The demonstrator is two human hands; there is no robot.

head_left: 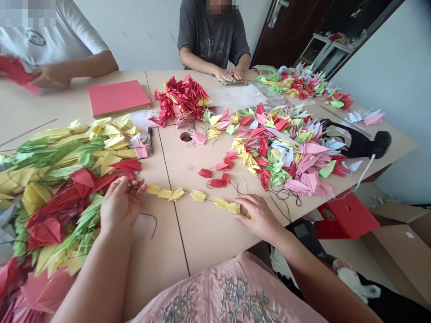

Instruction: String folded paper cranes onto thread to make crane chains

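Note:
A dark string carries several yellow folded-paper pieces point(198, 195) and stretches across the table between my hands. My left hand point(121, 202) pinches its left end, close to red folded pieces point(126, 165). At the right end, my right hand point(257, 215) has its fingers closed around the last yellow pieces, partly hiding them. Left of my left hand lies a thick heap of strung paper pieces point(63, 184) in green, yellow and red. A few red pieces point(218, 179) on dark thread lie just beyond the yellow row.
A mixed pile of folded paper point(283, 148) spreads to the right, near a black strap-like object point(357, 139). Behind are a red bunch point(183, 98), a stack of red paper point(119, 96) and a pen point(150, 140). Two people sit across, one pressing green paper, one holding red paper.

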